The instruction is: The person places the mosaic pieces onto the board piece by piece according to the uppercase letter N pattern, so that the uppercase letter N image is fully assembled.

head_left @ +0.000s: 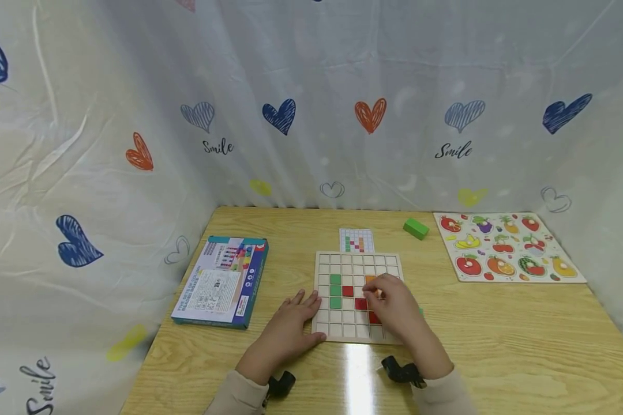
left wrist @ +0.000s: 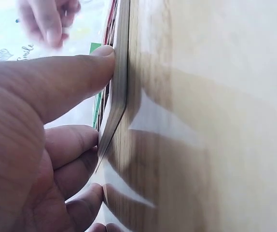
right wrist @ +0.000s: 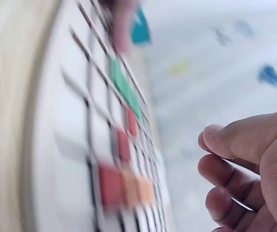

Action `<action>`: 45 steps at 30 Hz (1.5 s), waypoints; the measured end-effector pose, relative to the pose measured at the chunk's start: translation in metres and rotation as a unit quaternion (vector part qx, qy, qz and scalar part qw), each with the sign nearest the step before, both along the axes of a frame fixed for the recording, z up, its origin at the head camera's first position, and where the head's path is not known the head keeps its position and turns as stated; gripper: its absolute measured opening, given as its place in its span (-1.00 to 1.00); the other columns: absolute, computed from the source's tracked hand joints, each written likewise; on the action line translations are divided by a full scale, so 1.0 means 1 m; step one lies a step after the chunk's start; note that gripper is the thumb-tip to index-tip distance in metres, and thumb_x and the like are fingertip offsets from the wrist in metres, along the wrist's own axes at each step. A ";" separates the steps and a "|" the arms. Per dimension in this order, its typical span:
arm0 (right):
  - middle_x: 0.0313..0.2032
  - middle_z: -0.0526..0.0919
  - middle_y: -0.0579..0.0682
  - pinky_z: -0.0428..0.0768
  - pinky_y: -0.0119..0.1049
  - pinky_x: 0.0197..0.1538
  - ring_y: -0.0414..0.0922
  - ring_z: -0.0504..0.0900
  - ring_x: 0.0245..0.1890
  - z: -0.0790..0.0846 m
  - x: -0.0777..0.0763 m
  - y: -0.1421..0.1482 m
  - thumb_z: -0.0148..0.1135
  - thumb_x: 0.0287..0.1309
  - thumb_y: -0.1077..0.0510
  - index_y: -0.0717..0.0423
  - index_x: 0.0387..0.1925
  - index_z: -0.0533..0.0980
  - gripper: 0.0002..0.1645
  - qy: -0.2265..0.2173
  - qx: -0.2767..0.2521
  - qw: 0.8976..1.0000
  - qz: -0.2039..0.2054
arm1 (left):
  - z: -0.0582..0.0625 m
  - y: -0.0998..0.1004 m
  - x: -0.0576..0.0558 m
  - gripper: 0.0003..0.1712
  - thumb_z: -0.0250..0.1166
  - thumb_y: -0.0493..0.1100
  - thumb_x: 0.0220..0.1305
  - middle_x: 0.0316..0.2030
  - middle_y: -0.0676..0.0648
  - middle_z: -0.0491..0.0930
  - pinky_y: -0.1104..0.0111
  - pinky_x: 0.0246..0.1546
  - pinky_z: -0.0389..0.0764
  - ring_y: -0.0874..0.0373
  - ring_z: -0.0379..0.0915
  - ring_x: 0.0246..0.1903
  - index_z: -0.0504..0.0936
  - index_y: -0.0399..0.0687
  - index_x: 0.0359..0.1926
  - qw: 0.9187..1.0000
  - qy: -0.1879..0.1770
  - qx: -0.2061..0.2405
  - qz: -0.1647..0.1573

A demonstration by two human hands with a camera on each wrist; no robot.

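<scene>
A wooden grid board [head_left: 342,329] lies flat, with pale squares and coloured ones among them. Green squares [head_left: 335,291] form a column at left; red squares [head_left: 360,304] step diagonally toward the front right, and orange squares [right wrist: 138,190] adjoin the last red one. My left hand [head_left: 289,328] rests at the board's left front corner, fingers spread, thumb [left wrist: 88,72] touching the front edge. Above the board's right part hovers my right hand [head_left: 394,302], apart from the surface. Its fingers [right wrist: 220,203] are loosely bent, thumb near the index finger; I see nothing between them.
Behind the board lies a small pattern card [head_left: 356,240] with a coloured grid. A green block [head_left: 416,229] stands at the back. At left is a blue-edged box [head_left: 218,282]; at right, a fruit puzzle board [head_left: 509,248]. Something green [head_left: 421,311] shows beside my right wrist.
</scene>
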State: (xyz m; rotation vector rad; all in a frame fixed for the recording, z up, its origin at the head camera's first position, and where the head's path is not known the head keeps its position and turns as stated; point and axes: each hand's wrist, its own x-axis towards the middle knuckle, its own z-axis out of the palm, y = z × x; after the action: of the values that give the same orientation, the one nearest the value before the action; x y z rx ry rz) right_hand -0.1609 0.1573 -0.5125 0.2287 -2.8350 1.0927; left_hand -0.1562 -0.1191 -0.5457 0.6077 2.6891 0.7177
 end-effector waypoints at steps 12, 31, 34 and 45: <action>-0.03 0.67 0.10 0.47 -0.35 -0.29 -0.08 0.46 -0.26 -0.011 0.028 0.104 0.38 0.48 0.14 0.22 0.17 0.70 -0.65 -0.115 0.008 0.992 -0.057 | 0.003 -0.001 0.001 -0.05 0.46 0.23 0.42 0.69 0.04 0.21 -0.20 0.73 0.04 -0.16 -0.05 0.74 0.37 -0.01 0.66 1.000 -0.004 -0.004 -0.002; -0.14 0.67 0.05 0.47 -0.37 -0.31 -0.10 0.49 -0.28 -0.026 0.034 0.105 0.48 0.39 0.13 0.18 0.00 0.65 -0.72 -0.120 0.010 0.990 -0.079 | 0.009 0.000 0.003 -0.06 0.48 0.20 0.41 0.68 -0.02 0.25 -0.23 0.71 0.06 -0.21 -0.02 0.73 0.39 -0.08 0.64 1.000 0.000 0.011 -0.004; -0.18 0.70 0.03 0.52 -0.38 -0.29 -0.10 0.55 -0.26 -0.028 0.032 0.105 0.45 0.43 0.10 0.15 -0.02 0.61 -0.74 -0.113 0.006 0.988 -0.109 | 0.009 0.000 0.003 -0.06 0.48 0.20 0.40 0.68 -0.02 0.25 -0.24 0.71 0.05 -0.21 -0.02 0.73 0.39 -0.08 0.64 1.000 0.001 0.013 -0.005; -0.13 0.78 -0.01 0.36 -0.33 -0.47 -0.08 0.43 -0.42 -0.001 0.022 0.039 0.43 0.45 0.12 0.04 -0.06 0.65 -0.86 -0.079 -0.045 0.988 -0.123 | 0.007 0.001 0.002 -0.05 0.49 0.18 0.40 0.68 -0.01 0.24 -0.24 0.72 0.04 -0.21 -0.04 0.73 0.38 -0.07 0.64 1.000 -0.003 0.012 -0.002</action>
State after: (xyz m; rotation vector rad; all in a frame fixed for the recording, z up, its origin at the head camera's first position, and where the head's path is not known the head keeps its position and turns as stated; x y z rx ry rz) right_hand -0.1387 0.1965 -0.5139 -0.2194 -2.8385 1.2269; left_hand -0.1544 -0.1184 -0.5388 0.6162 2.6754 0.7497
